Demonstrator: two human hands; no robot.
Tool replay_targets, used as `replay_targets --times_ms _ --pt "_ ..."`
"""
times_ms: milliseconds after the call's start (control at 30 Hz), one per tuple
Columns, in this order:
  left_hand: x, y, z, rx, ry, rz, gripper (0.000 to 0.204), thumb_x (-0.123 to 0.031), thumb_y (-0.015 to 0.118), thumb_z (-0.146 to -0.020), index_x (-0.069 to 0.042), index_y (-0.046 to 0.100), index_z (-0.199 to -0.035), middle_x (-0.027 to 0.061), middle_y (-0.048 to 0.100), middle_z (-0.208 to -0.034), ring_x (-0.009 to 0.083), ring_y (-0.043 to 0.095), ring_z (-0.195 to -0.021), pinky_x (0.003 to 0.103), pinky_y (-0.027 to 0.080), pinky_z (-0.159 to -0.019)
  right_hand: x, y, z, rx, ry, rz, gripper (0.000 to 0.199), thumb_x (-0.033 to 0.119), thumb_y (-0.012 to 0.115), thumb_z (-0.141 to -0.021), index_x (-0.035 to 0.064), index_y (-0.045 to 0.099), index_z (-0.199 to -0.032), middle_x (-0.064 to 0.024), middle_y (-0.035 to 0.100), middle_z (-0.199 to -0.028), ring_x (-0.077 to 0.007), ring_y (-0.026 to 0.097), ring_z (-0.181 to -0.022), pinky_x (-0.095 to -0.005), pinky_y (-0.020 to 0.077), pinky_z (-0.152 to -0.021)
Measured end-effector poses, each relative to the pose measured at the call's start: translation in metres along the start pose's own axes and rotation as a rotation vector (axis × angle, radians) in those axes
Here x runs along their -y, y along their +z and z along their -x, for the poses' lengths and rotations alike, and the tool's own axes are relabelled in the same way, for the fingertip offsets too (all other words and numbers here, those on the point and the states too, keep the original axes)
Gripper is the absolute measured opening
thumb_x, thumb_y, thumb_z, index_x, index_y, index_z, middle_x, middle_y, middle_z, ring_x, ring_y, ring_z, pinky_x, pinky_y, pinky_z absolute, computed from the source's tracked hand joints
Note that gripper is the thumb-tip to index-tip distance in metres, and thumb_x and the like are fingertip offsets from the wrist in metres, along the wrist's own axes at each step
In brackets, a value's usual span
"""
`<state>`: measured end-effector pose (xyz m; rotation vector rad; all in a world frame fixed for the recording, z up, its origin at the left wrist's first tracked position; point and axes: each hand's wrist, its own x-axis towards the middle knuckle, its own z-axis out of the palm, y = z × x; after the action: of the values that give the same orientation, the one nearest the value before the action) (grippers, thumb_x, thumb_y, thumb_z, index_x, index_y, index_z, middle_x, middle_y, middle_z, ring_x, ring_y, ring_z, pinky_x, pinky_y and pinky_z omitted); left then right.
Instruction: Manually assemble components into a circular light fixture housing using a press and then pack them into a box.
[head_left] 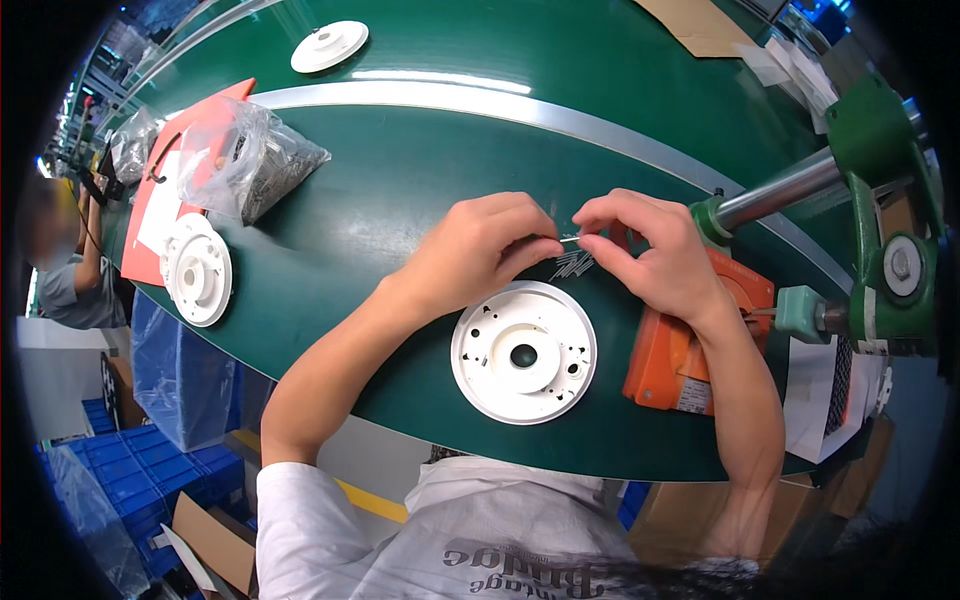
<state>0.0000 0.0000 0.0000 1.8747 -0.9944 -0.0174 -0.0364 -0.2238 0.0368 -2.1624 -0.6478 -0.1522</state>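
A thin, pale pin [570, 239] is pinched at its left end between the thumb and fingers of the left hand [488, 245]. Its middle is left bare across the narrow gap between the hands, and its other end is met at the thumb tip of the right hand [655, 248]. The right fingers are curled; whether the pin is pinched by them cannot be told. Loose pins [574, 265] are scattered just below on the bench [400, 170], beside a white disc [537, 377].
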Motion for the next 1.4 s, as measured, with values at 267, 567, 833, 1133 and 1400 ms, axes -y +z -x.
replay_targets --times_ms 267,567,833,1133,1400 --pt "0.000 0.008 0.002 -0.070 0.153 -0.050 0.008 -0.001 0.073 -0.084 -0.002 0.068 -0.090 0.0090 0.066 -0.083 0.0220 0.063 -0.067 0.032 0.049 -0.057 0.004 -0.002 -0.002 0.028 -0.045 -0.077 0.014 0.002 0.072 -0.082 0.0027 0.066 -0.094 -0.0096 0.066 -0.083 -0.0197 0.061 -0.065 -0.0290 0.0492 -0.060" --pt "0.000 -0.004 0.004 0.137 0.039 0.019 0.010 -0.007 0.074 -0.085 -0.002 0.065 -0.082 0.0090 0.067 -0.083 0.0241 0.064 -0.073 0.034 0.050 -0.061 0.006 -0.008 0.002 0.080 -0.014 -0.083 0.007 0.003 0.071 -0.083 0.0009 0.066 -0.087 -0.0068 0.062 -0.075 -0.0157 0.056 -0.060 -0.0274 0.0440 -0.055" --pt "0.009 -0.005 0.010 0.158 0.196 -0.039 0.020 -0.016 0.076 -0.077 -0.006 0.058 -0.075 0.0064 0.059 -0.072 0.0280 0.060 -0.065 0.039 0.046 -0.055 0.019 -0.013 0.012 0.507 0.027 -0.164 0.005 0.006 0.072 -0.078 0.0028 0.068 -0.078 -0.0050 0.058 -0.064 -0.0176 0.055 -0.054 -0.0294 0.0415 -0.051" --pt "0.008 -0.002 0.010 0.124 0.320 -0.157 0.028 -0.010 0.077 -0.075 -0.007 0.049 -0.075 0.0056 0.061 -0.081 0.0278 0.061 -0.066 0.038 0.047 -0.055 0.016 0.004 0.016 0.467 -0.154 0.015 0.008 0.012 0.074 -0.078 0.0066 0.068 -0.077 -0.0062 0.061 -0.065 -0.0255 0.060 -0.058 -0.0360 0.0452 -0.056" --pt "0.007 0.000 0.009 0.101 0.314 -0.169 0.023 -0.011 0.075 -0.072 -0.007 0.052 -0.074 0.0067 0.054 -0.072 0.0285 0.059 -0.065 0.040 0.047 -0.056 0.013 0.004 0.019 0.479 -0.159 0.098 0.009 0.012 0.075 -0.077 0.0069 0.067 -0.077 -0.0049 0.058 -0.063 -0.0250 0.058 -0.057 -0.0357 0.0441 -0.056"
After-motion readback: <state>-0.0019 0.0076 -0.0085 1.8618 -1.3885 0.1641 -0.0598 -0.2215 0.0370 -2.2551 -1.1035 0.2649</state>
